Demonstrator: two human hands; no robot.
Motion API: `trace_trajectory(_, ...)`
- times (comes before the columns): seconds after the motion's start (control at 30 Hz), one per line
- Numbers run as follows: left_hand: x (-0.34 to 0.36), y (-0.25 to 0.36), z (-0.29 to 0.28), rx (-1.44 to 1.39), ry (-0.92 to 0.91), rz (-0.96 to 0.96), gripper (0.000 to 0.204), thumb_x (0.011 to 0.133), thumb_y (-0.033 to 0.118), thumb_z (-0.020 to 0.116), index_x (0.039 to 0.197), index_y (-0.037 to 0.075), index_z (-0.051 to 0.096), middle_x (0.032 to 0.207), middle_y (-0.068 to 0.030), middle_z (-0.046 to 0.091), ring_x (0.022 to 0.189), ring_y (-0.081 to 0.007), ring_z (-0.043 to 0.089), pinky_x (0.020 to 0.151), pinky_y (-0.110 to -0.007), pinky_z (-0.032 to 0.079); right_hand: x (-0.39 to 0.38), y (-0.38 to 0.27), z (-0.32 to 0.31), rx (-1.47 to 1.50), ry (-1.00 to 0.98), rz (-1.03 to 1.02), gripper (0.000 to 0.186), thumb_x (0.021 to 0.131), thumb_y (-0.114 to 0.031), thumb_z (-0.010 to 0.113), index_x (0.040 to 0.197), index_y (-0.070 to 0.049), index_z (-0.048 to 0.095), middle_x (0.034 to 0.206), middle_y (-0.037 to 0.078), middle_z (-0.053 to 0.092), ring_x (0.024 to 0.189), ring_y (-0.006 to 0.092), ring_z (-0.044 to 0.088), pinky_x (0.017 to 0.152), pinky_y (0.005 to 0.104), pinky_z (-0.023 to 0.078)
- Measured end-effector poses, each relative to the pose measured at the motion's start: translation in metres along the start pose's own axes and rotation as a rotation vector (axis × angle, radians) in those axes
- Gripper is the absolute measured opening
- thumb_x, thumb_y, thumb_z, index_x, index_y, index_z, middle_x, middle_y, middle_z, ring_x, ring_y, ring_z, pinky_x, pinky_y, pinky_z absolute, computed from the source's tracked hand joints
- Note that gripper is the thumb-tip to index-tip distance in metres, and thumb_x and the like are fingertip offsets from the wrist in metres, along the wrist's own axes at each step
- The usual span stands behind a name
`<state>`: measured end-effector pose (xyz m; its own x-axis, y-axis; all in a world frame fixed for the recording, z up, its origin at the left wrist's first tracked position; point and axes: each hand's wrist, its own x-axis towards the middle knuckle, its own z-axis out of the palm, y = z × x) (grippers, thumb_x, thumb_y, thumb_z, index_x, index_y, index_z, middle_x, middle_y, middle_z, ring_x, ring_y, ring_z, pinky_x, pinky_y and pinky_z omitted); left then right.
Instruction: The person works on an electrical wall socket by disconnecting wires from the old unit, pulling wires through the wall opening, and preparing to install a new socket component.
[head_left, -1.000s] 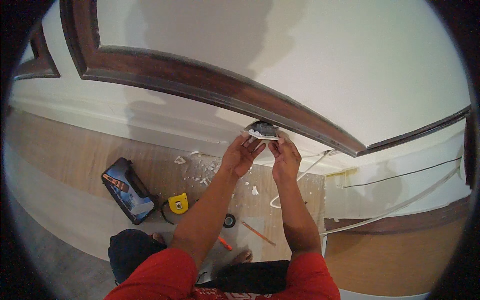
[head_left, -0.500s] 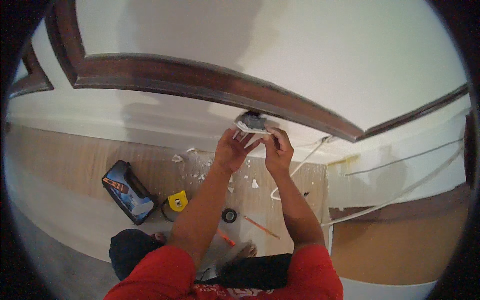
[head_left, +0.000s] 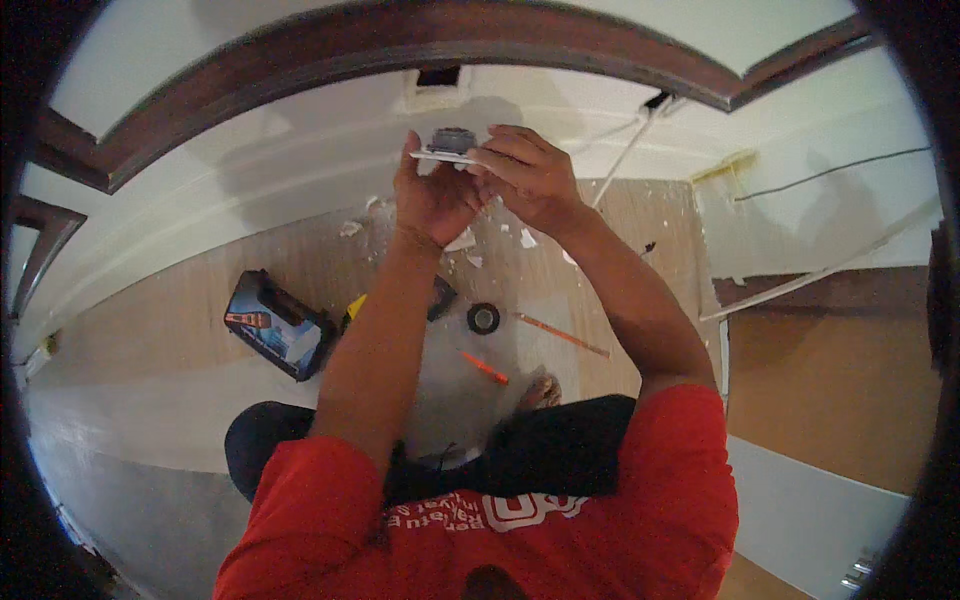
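Between my two hands is an electrical wall plate point(head_left: 452, 140), white on its flat side, with a grey block standing up on its back. My left hand point(head_left: 437, 200) supports it from below and at the left edge, thumb up along the side. The fingers of my right hand point(head_left: 525, 178) grip its right edge, partly hiding it. Just beyond, a dark rectangular opening point(head_left: 438, 77) shows in the white wall under the wood moulding. The plate is apart from this opening.
On the wooden floor lie a black case point(head_left: 280, 325), a black tape roll point(head_left: 484, 318), an orange-red tool point(head_left: 485, 367) and a thin orange stick point(head_left: 562, 335). A yellow tape measure point(head_left: 355, 306) is mostly behind my left arm. White chips point(head_left: 528, 238) litter the floor; a white cable point(head_left: 810, 285) hangs right.
The wall plate has come away from the wall with both hands, and the opening behind it now shows. My right hand has shifted over the plate's right side. The view has moved too.
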<state>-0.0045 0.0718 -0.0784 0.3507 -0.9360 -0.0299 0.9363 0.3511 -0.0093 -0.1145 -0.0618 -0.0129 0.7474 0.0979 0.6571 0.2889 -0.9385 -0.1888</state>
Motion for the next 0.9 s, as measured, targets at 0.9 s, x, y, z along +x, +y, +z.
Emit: trace_trajectory(0.9,-0.095,0.045,0.133,0.763,0.510,0.045,0.052,0.092,0.052,0.061,0.109,0.002,0.061,0.098,-0.0161,0.069,0.092,-0.0339,0.069,0.081,-0.048,0.059,-0.360,-0.090,0.040,-0.014,-0.585,0.838,0.013,0.088,-0.016,0.063,0.092,-0.004,0.067,0.097,0.017,0.064,0.096,0.0392,0.059,0.082,0.0484,0.049)
